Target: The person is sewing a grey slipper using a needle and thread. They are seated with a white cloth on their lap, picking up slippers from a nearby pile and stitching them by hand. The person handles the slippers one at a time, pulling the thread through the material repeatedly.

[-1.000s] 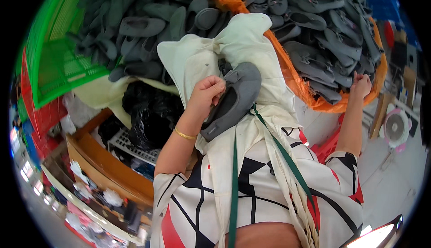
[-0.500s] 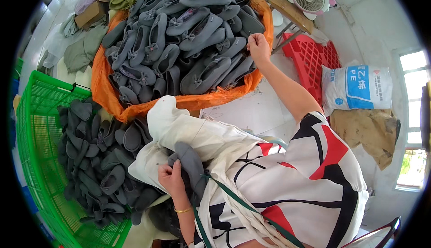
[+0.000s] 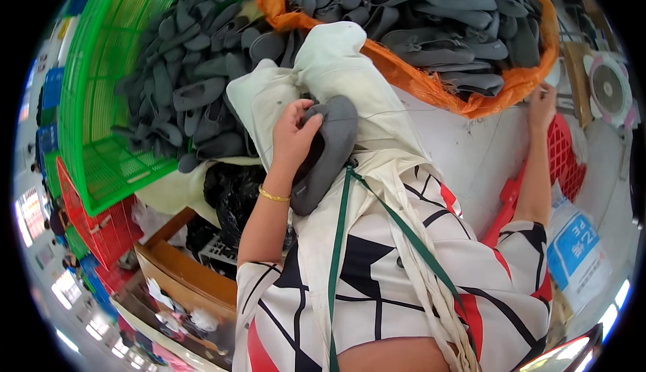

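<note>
A grey fabric slip-on shoe [image 3: 340,130] rests on the white cloth [image 3: 343,62] over my lap. My left hand [image 3: 294,133] is closed on its upper edge, thumb and fingers pinching the rim. Out to the far right, my arm is stretched and my right hand [image 3: 542,106] is pinched closed beside the orange sack's edge. Whatever lies between those fingertips is too small to make out. A thin dark thread [image 3: 390,111] crosses the white cloth to the right of the shoe.
Grey shoes fill the orange sack [image 3: 471,106] ahead. More lie in the green crate [image 3: 81,116] on the left. A wooden drawer [image 3: 188,274] and black plastic bag [image 3: 235,194] are at lower left. Rightward are a fan [image 3: 609,89], red plastic pallet [image 3: 562,150] and white-and-blue sack [image 3: 575,251].
The head view has swung, so the crate and sack sit higher. My right hand has moved away from above the sack's shoes to beyond its right edge. My left hand still grips the shoe.
</note>
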The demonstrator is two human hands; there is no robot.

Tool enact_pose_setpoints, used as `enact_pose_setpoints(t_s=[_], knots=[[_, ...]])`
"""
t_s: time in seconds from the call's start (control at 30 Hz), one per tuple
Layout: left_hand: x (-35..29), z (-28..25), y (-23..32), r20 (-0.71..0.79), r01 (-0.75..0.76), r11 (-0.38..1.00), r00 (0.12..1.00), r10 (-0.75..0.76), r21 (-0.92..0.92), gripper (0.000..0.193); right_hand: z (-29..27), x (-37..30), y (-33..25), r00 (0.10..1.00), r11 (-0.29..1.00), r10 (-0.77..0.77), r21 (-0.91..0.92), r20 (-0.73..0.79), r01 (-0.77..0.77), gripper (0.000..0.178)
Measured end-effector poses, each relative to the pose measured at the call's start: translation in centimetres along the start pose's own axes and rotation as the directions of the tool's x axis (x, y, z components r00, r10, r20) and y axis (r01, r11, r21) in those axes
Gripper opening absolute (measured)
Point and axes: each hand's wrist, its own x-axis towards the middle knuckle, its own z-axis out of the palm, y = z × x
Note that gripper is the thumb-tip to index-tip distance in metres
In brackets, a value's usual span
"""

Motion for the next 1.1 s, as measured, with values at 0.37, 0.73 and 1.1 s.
enact_pose_setpoints(t_s=[0.37,0.73,1.1], knots=[[-4.5,-0.5,5.4,-0.128,-0.047,0.999,0.991,0.049,0.017,0.021,3.7,-16.2,-31.6,0.278,0.554,-0.832,0.748,0.48,0.366,0.018],[-2.8,2.4,4.0,0.107,0.386,0.817,0.919,-0.379,-0.427,0.022,-0.5,-18.6,-34.2,0.355,0.434,-0.874,0.861,0.33,0.267,0.008],[-3.9,1.2,2.9,-0.006,0.013,0.969,1.0,-0.012,0.246,0.009,4.3,-17.3,-37.2,0.27,0.358,-0.932,0.714,0.24,0.602,0.012]])
